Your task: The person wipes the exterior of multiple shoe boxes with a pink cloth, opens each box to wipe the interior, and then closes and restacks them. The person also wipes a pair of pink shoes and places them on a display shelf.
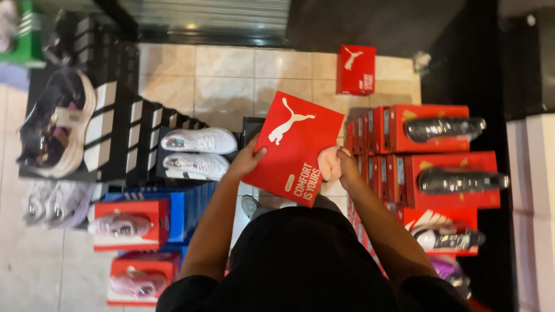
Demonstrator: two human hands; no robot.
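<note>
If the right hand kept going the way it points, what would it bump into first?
The right hand, holding a pink cloth, points left at the red shoebox right beside it. It would probably meet the box's edge first, though depth is hard to judge from above.

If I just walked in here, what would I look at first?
Probably the big flat red cardboard shoebox lid in the middle, held up by the left hand, while the right hand presses a pink cloth to its edge. Next, the white sneakers on the left, and the stacked red shoeboxes topped with plastic-wrapped black shoes on the right.
</note>
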